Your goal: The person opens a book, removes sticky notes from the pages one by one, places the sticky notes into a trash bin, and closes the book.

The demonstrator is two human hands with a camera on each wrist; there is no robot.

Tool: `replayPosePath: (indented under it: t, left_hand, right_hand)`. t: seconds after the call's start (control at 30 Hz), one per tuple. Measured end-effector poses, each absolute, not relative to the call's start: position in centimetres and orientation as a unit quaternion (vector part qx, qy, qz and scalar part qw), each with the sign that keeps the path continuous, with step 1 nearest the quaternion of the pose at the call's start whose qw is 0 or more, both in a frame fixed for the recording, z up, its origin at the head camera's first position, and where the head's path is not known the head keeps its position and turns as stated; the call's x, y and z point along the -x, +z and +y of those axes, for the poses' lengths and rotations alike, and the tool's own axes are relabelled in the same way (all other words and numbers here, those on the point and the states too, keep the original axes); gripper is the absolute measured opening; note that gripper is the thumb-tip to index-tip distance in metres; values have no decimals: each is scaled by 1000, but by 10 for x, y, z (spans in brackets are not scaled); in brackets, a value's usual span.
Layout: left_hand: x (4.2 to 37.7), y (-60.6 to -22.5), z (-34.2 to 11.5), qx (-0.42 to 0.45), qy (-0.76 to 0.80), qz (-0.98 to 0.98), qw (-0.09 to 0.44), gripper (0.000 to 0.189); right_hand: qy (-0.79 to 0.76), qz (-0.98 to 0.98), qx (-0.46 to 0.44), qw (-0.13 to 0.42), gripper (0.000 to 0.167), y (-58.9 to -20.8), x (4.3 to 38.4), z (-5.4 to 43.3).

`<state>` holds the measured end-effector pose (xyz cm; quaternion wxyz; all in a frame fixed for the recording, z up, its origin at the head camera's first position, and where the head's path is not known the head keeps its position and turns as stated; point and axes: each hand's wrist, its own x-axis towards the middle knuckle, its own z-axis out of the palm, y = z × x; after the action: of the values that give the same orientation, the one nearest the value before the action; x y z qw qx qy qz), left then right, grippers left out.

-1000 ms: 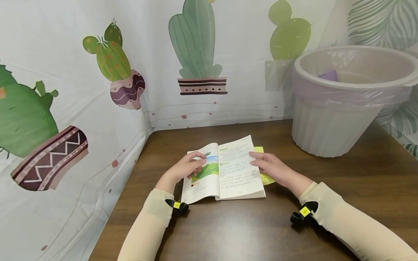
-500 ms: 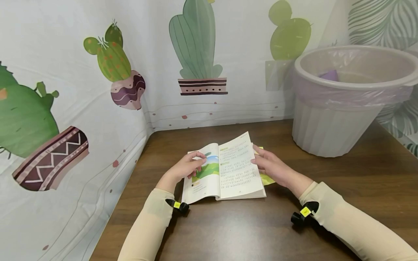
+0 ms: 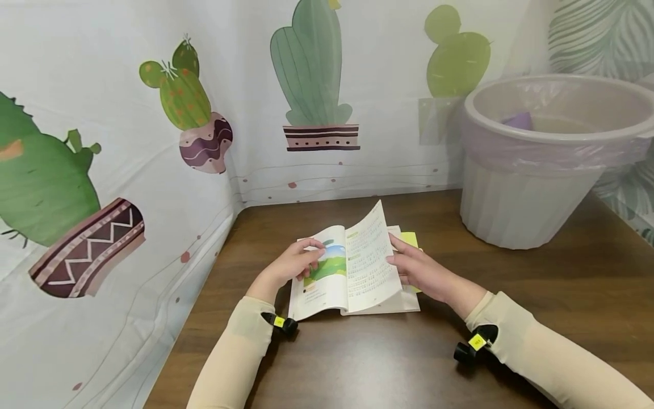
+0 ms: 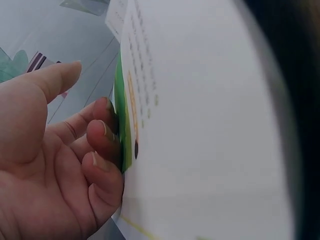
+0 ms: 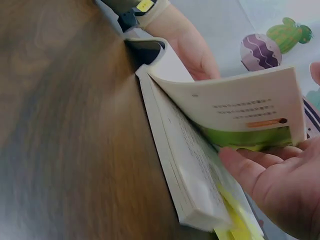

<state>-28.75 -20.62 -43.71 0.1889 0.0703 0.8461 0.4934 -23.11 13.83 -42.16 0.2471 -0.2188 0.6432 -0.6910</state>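
Observation:
An open book (image 3: 319,301) lies on the wooden table, with a colourful landscape picture on its left page and rows of print on the right. My left hand (image 3: 286,267) rests its bent fingertips on the left page; in the left wrist view its thumb stands off the paper. At the book's right edge, my right hand (image 3: 429,275) supports a raised page (image 3: 370,264) with its fingers. The right wrist view shows those fingers (image 5: 239,167) against the page's underside, with the page block (image 5: 175,165) below. Something yellow-green (image 3: 409,240) sticks out beneath the book's right side.
A light bin (image 3: 511,199) with a pinkish liner stands at the back right, a purple piece (image 3: 520,120) inside it. A cactus-print cloth (image 3: 388,165) hangs behind and left of the table (image 3: 368,363).
The right-hand page has lifted further and tilted left, exposing more of the pages beneath. My right hand has shifted left with it, while my left hand stays on the left page.

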Motion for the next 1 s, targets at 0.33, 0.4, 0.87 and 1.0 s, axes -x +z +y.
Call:
replayPosePath:
  t: [0.33,0.4,0.87,1.0]
  left_hand:
    - [289,-435,-211,-73,507,837,194,32]
    - [289,-435,-212,-66,511,835,194,31]
    - [292,-436,-224,-32,523,831,187,37]
    - [294,-437,-227,-36,529,826,190,37]
  right_hand:
    - [-680,662,210,234,74,-410,228,110]
    - [-679,666,203,232,72,-407,228,103]
    - [-650,703,186,220,71,-398,231,60]
    - [-634,716,199,214,76,-395,231,53]
